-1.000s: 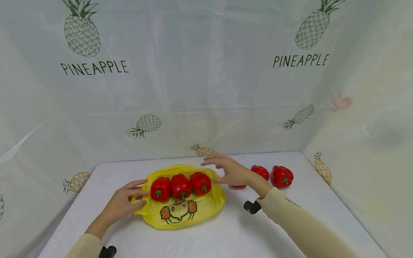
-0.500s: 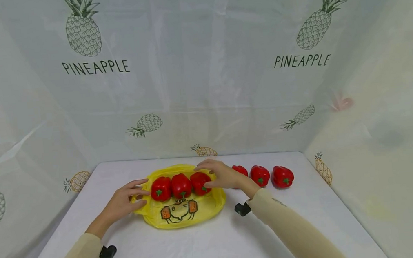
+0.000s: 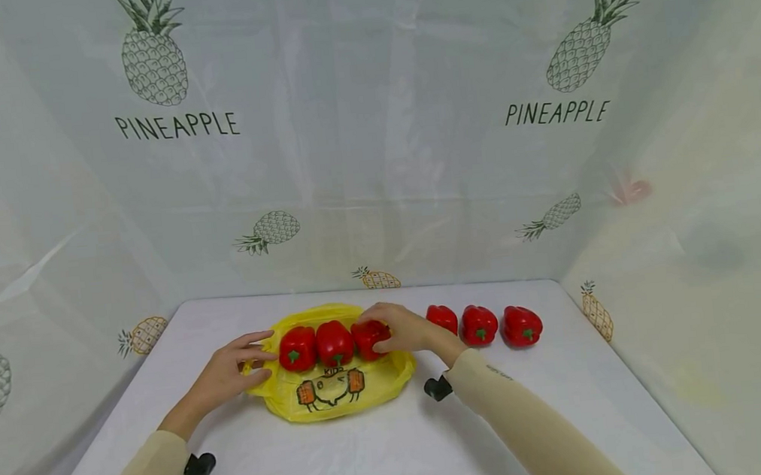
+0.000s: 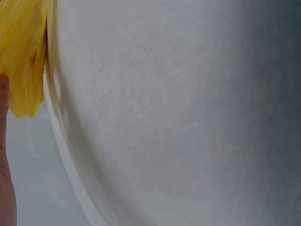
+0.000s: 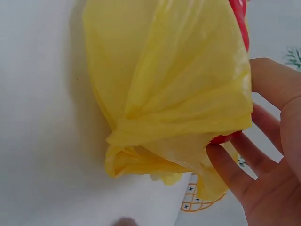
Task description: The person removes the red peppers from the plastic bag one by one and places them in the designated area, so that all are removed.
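Observation:
A yellow plastic bag (image 3: 383, 388) with a smiling face printed on it lies on the table. Three red bell peppers sit in a row on its far half: a left pepper (image 3: 297, 349), a middle pepper (image 3: 335, 343) and a right pepper (image 3: 365, 337). My right hand (image 3: 407, 328) grips the right pepper, fingers over its far side and thumb at the near side. In the right wrist view the bag (image 5: 188, 80) hides most of that pepper. At the bag's left end, my left hand (image 3: 225, 368) rests with loosely extended fingers by the left pepper.
Several more things stand right of the bag: a near red pepper (image 3: 442, 319), a middle loose pepper (image 3: 479, 325) and a far-right pepper (image 3: 522, 326). The white table (image 3: 346, 467) is bounded by a pineapple-print curtain (image 3: 373, 155) behind and at both sides.
My right hand has moved left and down from above the bag's right edge onto the right pepper, uncovering the loose peppers behind it. The left hand has stayed in place.

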`<state>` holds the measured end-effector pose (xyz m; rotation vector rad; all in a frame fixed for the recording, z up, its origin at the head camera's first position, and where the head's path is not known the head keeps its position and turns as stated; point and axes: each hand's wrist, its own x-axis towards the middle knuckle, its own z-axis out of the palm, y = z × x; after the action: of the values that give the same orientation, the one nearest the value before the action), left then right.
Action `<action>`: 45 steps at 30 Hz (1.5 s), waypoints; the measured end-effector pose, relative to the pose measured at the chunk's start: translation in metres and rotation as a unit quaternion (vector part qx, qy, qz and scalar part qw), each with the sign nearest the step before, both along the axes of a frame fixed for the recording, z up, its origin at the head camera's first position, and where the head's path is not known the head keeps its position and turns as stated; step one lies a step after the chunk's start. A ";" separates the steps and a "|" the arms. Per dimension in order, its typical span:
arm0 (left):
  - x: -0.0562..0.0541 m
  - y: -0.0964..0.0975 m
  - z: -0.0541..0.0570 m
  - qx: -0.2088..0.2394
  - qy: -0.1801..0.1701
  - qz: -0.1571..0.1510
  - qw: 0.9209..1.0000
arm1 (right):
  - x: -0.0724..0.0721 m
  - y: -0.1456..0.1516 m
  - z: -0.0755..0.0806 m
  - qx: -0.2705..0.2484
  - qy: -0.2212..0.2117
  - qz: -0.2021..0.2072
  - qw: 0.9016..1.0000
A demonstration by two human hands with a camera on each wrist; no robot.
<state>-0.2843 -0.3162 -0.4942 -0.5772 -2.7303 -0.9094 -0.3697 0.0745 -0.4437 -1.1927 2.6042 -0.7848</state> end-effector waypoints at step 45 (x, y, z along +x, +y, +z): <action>-0.001 0.000 -0.002 0.000 -0.003 0.000 1.000 | 0.019 0.007 0.011 0.014 0.061 -0.029 0.998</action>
<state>-0.2856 -0.3165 -0.4961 -0.5752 -2.7347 -0.9123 -0.3505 0.0811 -0.4327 -1.1981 2.7501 -0.7033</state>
